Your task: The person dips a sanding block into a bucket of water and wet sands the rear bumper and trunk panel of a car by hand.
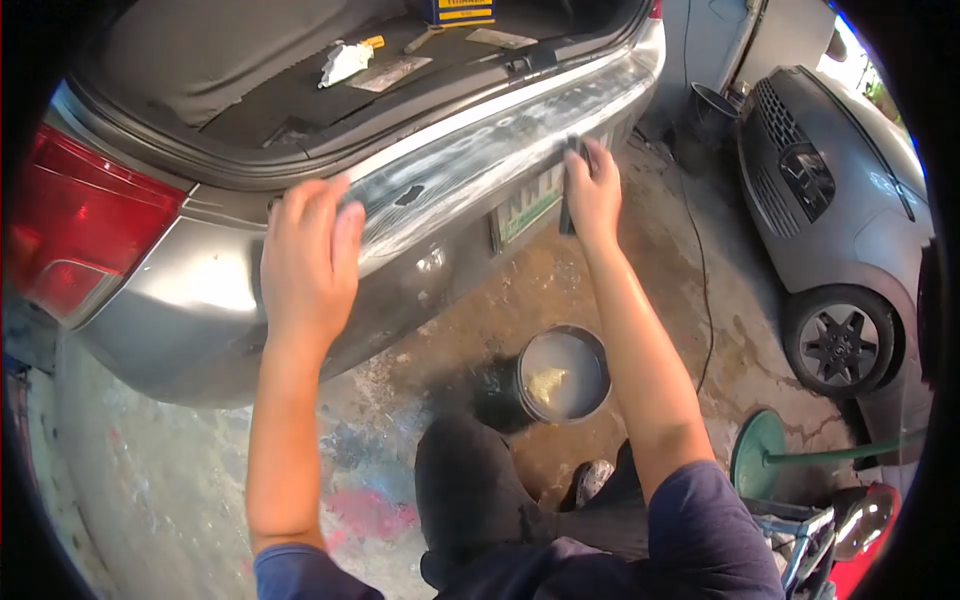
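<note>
A grey car's rear bumper (400,290) stretches before me, its upper ledge sanded to pale streaks around a small dark patch (409,194). My left hand (312,245) is over the bumper's left part, thumb apart from the fingers and nothing visible in it. Its fingertips are slightly blurred, and I cannot tell whether they touch the surface. Farther right, my right hand (596,190) pinches a thin dark strip (567,205), seen nearly edge-on beside the licence plate (530,205). What the strip is made of does not show.
Below the bumper, a bucket (523,375) of cloudy water holds a yellowish sponge or cloth (545,384). The open trunk contains a blue-yellow can (462,12) and a white crumpled item (347,63). A cable (706,290) crosses the wet floor; another car (850,200) stands right.
</note>
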`<state>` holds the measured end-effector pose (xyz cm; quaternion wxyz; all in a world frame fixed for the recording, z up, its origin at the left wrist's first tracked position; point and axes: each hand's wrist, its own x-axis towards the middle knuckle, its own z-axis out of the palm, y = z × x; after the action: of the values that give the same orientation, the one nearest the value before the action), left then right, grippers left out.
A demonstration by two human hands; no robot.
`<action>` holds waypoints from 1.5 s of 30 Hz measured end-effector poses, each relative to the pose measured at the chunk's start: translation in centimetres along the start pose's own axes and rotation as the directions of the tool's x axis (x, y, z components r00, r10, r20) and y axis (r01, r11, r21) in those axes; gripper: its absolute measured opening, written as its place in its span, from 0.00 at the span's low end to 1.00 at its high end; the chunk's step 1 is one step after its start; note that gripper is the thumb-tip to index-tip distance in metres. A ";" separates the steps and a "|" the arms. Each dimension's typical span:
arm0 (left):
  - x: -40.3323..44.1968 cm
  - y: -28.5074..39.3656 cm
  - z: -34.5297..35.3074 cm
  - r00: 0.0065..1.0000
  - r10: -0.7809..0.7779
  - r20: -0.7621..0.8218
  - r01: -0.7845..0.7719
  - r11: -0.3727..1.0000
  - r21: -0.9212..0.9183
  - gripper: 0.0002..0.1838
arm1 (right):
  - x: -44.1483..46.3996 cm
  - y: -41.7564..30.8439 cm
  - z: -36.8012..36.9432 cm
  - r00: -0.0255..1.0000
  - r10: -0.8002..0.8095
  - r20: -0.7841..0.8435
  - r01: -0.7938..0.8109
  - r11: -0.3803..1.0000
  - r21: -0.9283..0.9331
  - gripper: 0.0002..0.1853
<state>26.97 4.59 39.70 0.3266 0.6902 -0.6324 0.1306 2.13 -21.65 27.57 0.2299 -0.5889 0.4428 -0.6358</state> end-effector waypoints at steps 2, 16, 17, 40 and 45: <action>-2.3 0.3 -0.1 0.995 0.092 0.046 -0.100 0.974 0.203 0.28 | -3.2 2.4 -2.6 0.983 0.090 0.162 -0.089 0.996 -0.013 0.24; 9.0 13.9 24.9 0.957 0.269 0.105 -0.289 0.886 0.363 0.42 | -19.2 25.6 -10.9 -0.218 0.534 0.817 0.466 0.792 -0.394 0.25; 8.8 15.6 27.0 0.943 0.328 0.063 -0.330 0.884 0.332 0.37 | -20.2 29.0 -10.6 -0.215 0.496 0.841 0.423 0.824 -0.377 0.25; -23.6 17.4 38.0 0.135 -0.438 0.889 0.621 -0.661 -0.421 0.32 | -16.1 16.5 -12.5 0.035 0.393 0.919 0.347 0.857 -0.380 0.29; -18.1 17.6 35.6 0.175 -0.595 0.784 0.634 -0.542 -0.552 0.31 | -16.8 14.9 -12.2 0.261 0.048 0.964 0.044 0.997 -0.061 0.43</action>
<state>-1.18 -2.83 7.22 0.6431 0.5428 0.0572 -0.5371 -9.52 -11.90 7.07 0.4301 -0.8617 0.2362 -0.1293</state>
